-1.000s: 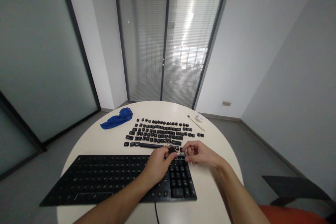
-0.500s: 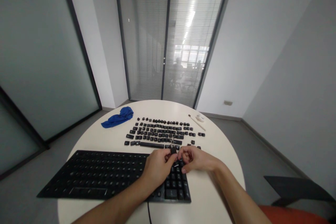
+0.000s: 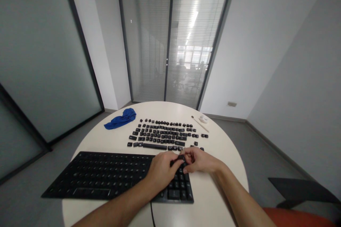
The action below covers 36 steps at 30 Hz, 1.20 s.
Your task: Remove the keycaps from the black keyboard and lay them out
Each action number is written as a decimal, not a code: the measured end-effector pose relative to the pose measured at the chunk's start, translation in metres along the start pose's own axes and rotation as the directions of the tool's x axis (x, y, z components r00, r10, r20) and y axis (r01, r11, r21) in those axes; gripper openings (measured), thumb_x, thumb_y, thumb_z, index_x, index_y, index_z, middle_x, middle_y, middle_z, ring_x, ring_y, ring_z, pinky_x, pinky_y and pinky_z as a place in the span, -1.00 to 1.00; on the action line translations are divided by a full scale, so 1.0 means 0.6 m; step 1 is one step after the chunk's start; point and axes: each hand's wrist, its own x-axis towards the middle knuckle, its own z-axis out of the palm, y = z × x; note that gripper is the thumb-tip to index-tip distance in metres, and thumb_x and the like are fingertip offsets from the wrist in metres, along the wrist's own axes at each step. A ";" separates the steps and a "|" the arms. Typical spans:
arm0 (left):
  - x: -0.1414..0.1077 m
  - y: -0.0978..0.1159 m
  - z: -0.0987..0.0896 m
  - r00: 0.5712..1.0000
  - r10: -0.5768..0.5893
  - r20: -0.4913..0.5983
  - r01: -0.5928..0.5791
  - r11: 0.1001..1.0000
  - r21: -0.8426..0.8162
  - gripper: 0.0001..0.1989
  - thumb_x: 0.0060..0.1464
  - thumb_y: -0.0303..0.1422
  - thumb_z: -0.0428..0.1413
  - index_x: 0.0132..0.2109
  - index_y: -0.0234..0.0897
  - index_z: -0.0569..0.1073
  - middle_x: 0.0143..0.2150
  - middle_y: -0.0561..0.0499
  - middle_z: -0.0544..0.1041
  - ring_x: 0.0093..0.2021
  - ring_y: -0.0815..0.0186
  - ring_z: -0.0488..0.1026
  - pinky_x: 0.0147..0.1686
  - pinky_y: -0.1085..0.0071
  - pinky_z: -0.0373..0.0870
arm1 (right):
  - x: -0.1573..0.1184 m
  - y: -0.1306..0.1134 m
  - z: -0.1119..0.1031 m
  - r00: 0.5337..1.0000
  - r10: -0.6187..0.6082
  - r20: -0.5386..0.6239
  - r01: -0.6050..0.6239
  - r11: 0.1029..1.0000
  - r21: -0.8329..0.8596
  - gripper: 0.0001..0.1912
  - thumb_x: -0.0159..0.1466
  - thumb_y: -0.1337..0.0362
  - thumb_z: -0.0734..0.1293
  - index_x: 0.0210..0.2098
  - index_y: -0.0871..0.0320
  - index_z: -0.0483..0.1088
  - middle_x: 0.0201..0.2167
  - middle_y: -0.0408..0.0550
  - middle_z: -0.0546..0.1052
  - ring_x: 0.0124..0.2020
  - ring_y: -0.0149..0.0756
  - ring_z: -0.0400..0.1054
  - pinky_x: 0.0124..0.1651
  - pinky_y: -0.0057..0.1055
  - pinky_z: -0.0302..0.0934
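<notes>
Black plastic under close fingerwork at a round, cream-topped table, with a small dark piece gripped between the thumb and curled fingers of the left hand, right at the upper edge of the number pad; too small to tell as keycap or tool. Just beside it, near enough to seem in contact, the right hand with fingers bent inward and thumb low over the keys; cannot tell what, if anything, in its grasp. Beneath both, a long, flat, matt keyboard, dotted with small pale points across its main field, blocky caps in place on the number pad, thin dark cable trailing toward the near edge. Beyond, in keyboard order, rows of loose keycaps, squarish and dark, plus a long, bar-shaped spacebar. By the look of it, a step of single-key handling at the number-pad end; judged to call next for a firm two-handed pinch, a straight line of force and a steady board. Toward the far rim, a crumpled, soft blue cloth at left; at right, a slender, pale-handled brush with a dark tip, near small whitish bits, unclear in shape.
</notes>
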 end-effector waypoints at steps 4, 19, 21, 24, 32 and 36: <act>0.001 -0.010 0.002 0.998 -0.030 -0.057 0.025 0.995 -0.095 -0.64 0.23 -0.30 0.08 -0.54 -0.30 0.43 -0.53 0.06 0.44 -0.47 0.32 0.34 -0.43 0.45 0.12 | 0.002 -0.006 0.005 0.997 -0.034 -0.065 0.027 0.994 -0.104 -0.69 0.02 0.15 0.52 -0.33 0.21 0.50 -0.67 -0.35 0.17 -0.62 -0.52 0.01 -0.54 -0.51 -0.12; 0.006 -0.012 -0.003 0.981 -0.188 -0.038 0.127 0.784 -0.607 -0.73 0.17 -0.26 0.08 -0.37 -0.33 0.57 -0.37 -0.05 0.64 -0.31 0.21 0.55 -0.26 0.40 0.44 | 0.007 -0.012 0.018 0.981 -0.157 -0.118 0.111 0.938 -0.330 -0.76 0.06 0.18 0.49 -0.55 0.20 0.43 -0.65 -0.28 0.24 -0.59 -0.49 0.10 -0.53 -0.51 -0.07; 0.006 -0.014 -0.001 0.981 -0.189 -0.050 0.121 0.788 -0.603 -0.72 0.17 -0.26 0.08 -0.36 -0.34 0.57 -0.37 -0.06 0.64 -0.31 0.21 0.56 -0.25 0.39 0.45 | 0.006 -0.013 0.018 0.982 -0.139 -0.130 0.094 0.948 -0.304 -0.77 0.05 0.17 0.49 -0.49 0.19 0.45 -0.65 -0.28 0.25 -0.60 -0.49 0.11 -0.53 -0.51 -0.07; 0.006 -0.016 0.000 0.978 -0.196 -0.069 0.113 0.781 -0.614 -0.73 0.17 -0.26 0.08 -0.36 -0.34 0.57 -0.35 -0.07 0.64 -0.28 0.19 0.57 -0.20 0.37 0.45 | 0.004 -0.015 0.020 0.977 -0.155 -0.146 0.113 0.959 -0.258 -0.74 0.07 0.17 0.49 -0.29 0.17 0.49 -0.63 -0.28 0.28 -0.59 -0.47 0.13 -0.52 -0.51 -0.02; 0.011 -0.015 -0.003 0.991 -0.122 -0.052 0.071 0.822 -0.565 -0.74 0.19 -0.28 0.09 -0.26 -0.32 0.63 -0.27 -0.06 0.65 -0.22 0.19 0.55 -0.15 0.36 0.42 | 0.011 -0.009 0.024 0.948 -0.227 -0.222 0.148 0.934 -0.324 -0.78 0.11 0.17 0.47 -0.34 0.15 0.46 -0.51 -0.20 0.38 -0.51 -0.42 0.21 -0.47 -0.49 0.04; 0.010 -0.018 0.000 0.993 -0.106 -0.045 0.065 0.842 -0.536 -0.74 0.21 -0.30 0.07 -0.22 -0.31 0.64 -0.27 -0.06 0.64 -0.22 0.20 0.54 -0.16 0.38 0.40 | 0.016 0.000 0.026 0.952 -0.178 -0.251 0.111 0.960 -0.258 -0.72 0.11 0.12 0.48 -0.38 0.16 0.38 -0.57 -0.25 0.33 -0.53 -0.43 0.17 -0.49 -0.50 0.00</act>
